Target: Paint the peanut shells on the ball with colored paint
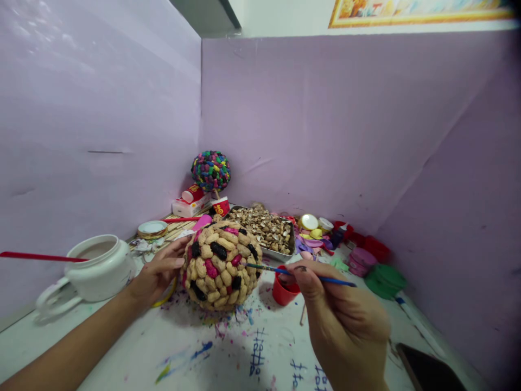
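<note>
- ball of peanut shells glued over a round form sits on the paint-spattered white surface, near its middle, just in front of the metal tray of loose shells.
- left hand rests against the ball's left side, its grip spread wide with the fingers flat on the shells, steadying rather than lifting it.
- right hand has a narrow, pinched grip on a thin blue-handled paintbrush; the brush tip touches the ball's right side.
- painted so far: a scattering of black shells and a few pink ones across the visible face.
- unpainted: most shells on this face show plain tan; the far side is hidden, so its state cannot be told.
- by this count the colouring looks to be at an early stage, well under half of what shows.
- small red plastic cup stands just beside the ball, below the brush; its contents are hidden.
- fully multicoloured shell ball stands at the back corner, every shell on it painted.
- white ceramic mug to the left holds murky water and a red-handled brush.
- green round lids lie at the right, well apart from the ball.
</note>
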The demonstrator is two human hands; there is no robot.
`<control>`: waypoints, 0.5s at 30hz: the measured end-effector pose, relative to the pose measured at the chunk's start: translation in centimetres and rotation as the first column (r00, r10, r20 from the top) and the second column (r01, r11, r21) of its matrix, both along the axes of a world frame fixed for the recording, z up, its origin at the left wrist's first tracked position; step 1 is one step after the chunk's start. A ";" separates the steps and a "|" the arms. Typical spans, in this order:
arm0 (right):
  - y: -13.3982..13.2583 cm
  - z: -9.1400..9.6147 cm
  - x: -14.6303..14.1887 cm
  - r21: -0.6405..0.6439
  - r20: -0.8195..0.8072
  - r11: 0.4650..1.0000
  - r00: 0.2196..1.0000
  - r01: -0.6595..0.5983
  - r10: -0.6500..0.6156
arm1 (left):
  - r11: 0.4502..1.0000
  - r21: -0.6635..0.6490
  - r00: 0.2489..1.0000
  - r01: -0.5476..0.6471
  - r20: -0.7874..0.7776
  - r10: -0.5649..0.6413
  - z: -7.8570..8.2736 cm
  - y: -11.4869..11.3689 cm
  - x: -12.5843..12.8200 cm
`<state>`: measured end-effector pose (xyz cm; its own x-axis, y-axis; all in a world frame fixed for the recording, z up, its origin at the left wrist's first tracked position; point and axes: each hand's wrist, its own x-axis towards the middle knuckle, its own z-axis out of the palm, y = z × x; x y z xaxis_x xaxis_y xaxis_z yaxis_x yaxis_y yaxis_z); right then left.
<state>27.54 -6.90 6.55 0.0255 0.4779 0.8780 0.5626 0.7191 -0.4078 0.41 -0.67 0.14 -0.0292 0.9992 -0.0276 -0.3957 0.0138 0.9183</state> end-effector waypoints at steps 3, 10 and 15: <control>-0.1 0.0 0.0 -0.001 -0.016 1.000 1.000 0.009 -0.009 | 1.000 0.002 1.000 0.007 -0.011 -0.007 0.1 -0.1 0.1; 0.1 0.0 0.0 0.022 -0.007 0.999 0.999 0.031 -0.031 | 1.000 -0.001 1.000 0.017 0.003 -0.017 -0.1 0.1 -0.1; 0.1 0.0 0.0 0.011 -0.022 0.999 0.999 0.033 -0.033 | 1.000 -0.008 1.000 0.016 0.013 -0.016 -0.2 0.2 -0.1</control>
